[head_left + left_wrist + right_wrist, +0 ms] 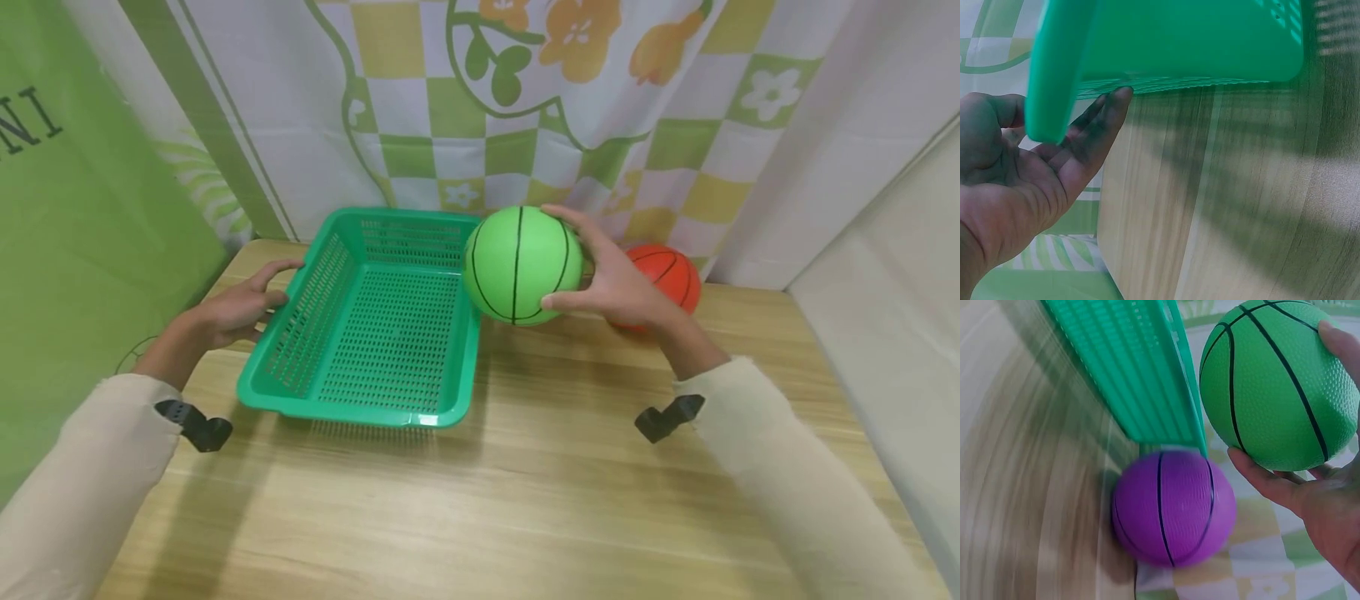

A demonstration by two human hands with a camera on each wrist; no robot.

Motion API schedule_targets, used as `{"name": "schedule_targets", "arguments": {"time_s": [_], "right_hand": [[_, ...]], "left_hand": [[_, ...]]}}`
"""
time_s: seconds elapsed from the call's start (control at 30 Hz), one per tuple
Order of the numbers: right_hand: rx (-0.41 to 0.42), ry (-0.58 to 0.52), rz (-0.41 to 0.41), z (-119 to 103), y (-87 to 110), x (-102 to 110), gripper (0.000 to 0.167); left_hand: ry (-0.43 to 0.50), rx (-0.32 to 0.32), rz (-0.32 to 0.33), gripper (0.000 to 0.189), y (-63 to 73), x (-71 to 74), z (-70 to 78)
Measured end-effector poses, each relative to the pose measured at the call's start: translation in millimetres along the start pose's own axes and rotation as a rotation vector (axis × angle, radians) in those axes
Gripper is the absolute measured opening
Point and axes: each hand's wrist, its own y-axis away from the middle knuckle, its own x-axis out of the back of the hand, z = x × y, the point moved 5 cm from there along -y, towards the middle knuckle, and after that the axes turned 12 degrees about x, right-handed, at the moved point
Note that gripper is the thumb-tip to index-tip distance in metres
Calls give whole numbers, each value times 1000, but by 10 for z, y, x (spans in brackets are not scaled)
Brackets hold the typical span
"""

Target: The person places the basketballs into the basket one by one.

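Likely light and springy, the green ball (517,267) was gripped at its side by the right hand (618,283), the basket rim (352,412) by the left hand (236,313).

Grn ball (517,267), red ball (675,275), purp. ball (1172,509) — 3 tot.; 1 basket (360,411) — 2 hands (236,310) (618,287).

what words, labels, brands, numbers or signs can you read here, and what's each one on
"NI": on the green sheet at left; preceding lettering is cut off by the picture's edge.
None readable on the green basket, green ball, red ball or purple ball.
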Motion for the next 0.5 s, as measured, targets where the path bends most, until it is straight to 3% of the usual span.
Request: {"name": "schedule_targets", "arguments": {"time_s": [0.3,0.5], "right_hand": [[58,-86,-65,-69,-162,-333,99],[129,-14,-82,-109,-254,-499,101]], "left_hand": [[3,-7,-7,64,-12,16,-20],[5,-4,2,64,-14,25,-20]]}}
